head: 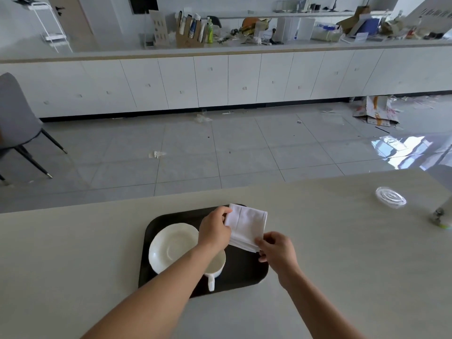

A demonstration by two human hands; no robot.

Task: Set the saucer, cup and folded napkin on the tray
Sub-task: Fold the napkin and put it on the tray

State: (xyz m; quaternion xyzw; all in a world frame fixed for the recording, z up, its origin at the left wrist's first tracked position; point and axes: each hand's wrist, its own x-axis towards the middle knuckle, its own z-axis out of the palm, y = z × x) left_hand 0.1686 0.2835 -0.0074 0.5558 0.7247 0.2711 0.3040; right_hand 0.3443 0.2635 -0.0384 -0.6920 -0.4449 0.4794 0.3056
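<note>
A black tray (244,272) lies on the pale table. On its left part rests a white saucer (171,245). A white cup (215,267) stands just right of the saucer, handle toward me, partly hidden by my left forearm. Over the tray's far right part is a folded white napkin (247,226). My left hand (214,231) pinches the napkin's far left corner, and my right hand (277,248) pinches its near right corner. Whether the napkin touches the tray I cannot tell.
A clear glass lid or dish (390,196) lies on the table at the far right, with a blurred small object (440,217) beside it. A grey chair (17,128) stands on the tiled floor at left. Cluttered white cabinets (220,79) line the back.
</note>
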